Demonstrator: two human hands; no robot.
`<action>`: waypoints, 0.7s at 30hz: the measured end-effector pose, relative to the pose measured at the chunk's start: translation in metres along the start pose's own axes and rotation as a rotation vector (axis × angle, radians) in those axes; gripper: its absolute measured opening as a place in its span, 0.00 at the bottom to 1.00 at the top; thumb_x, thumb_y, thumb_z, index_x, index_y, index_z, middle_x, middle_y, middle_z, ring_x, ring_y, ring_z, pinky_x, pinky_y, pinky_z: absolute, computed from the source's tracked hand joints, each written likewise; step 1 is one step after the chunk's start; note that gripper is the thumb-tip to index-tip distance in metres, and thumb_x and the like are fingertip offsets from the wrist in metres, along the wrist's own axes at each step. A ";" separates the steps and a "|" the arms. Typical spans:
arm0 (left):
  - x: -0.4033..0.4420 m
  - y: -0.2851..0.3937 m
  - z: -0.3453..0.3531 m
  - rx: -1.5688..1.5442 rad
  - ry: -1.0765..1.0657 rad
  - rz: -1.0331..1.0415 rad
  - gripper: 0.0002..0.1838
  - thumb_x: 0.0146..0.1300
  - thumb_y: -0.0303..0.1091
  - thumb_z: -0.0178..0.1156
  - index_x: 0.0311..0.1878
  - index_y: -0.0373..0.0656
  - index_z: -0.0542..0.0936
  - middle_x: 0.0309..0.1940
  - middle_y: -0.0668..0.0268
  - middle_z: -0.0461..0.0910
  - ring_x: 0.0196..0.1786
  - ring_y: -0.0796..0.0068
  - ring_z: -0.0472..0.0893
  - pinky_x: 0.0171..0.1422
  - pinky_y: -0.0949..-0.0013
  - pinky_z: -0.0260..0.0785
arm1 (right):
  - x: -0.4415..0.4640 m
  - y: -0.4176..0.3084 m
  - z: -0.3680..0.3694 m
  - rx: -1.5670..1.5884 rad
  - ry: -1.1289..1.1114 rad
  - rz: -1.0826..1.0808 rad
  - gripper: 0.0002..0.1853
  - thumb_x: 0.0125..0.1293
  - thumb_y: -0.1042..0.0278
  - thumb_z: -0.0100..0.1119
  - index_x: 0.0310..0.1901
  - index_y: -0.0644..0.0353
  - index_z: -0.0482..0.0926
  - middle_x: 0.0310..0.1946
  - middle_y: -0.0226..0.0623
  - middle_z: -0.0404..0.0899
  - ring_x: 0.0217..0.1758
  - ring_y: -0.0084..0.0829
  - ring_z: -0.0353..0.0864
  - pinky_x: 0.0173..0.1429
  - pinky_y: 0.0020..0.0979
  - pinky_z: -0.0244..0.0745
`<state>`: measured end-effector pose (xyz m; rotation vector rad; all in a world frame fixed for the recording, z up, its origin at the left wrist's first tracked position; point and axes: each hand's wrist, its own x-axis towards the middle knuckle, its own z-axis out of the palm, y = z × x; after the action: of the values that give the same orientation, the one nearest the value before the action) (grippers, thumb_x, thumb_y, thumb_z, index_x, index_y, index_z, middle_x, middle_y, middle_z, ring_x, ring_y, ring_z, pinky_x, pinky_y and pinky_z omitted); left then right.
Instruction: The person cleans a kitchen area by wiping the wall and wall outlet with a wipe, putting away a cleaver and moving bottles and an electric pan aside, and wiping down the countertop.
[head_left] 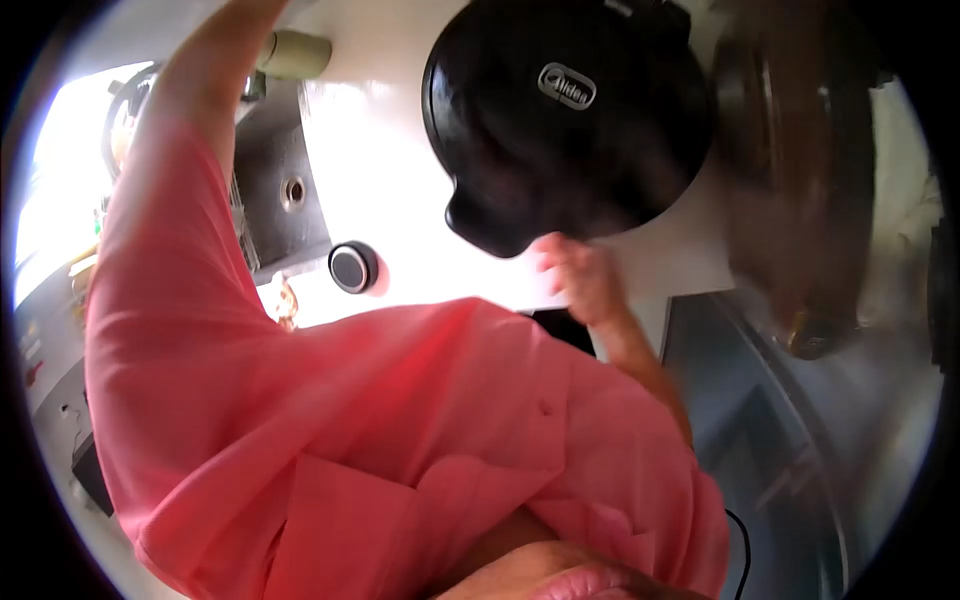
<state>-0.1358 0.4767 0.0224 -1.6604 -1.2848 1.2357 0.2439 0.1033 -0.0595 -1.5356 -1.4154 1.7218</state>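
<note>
"Where's the cooker (pixel 580 150)?"
"Upper centre of the frame. I'd judge it heavy, stiff and slick, best taken by the lip (pixel 488 230) at its lower left."
"Your grip?"
"My right hand (pixel 580 275), just below, is half-curled; blur hides whether it touches. My left is out of frame: can't tell."
"Beyond?"
"Sink (pixel 285 235), upper left."

On the countertop (pixel 385 150), the Midea cooker (pixel 575 140) sits right of the sink (pixel 275 165). A round container (pixel 353 267) lies between them, nearer the front edge, and a cup or canister (pixel 300 55) is behind the sink.
</note>
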 end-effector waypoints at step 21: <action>0.077 0.033 -0.069 -0.115 0.397 0.176 0.22 0.66 0.38 0.46 0.62 0.48 0.71 0.63 0.74 0.70 0.71 0.75 0.59 0.76 0.63 0.38 | -0.011 -0.028 -0.014 1.062 -0.009 0.502 0.11 0.60 0.65 0.55 0.41 0.61 0.76 0.31 0.33 0.78 0.22 0.25 0.72 0.25 0.24 0.67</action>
<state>-0.0558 0.5433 -0.0073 -2.0149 -0.9960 0.8781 0.2511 0.1101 -0.0279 -1.2461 0.0430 2.1850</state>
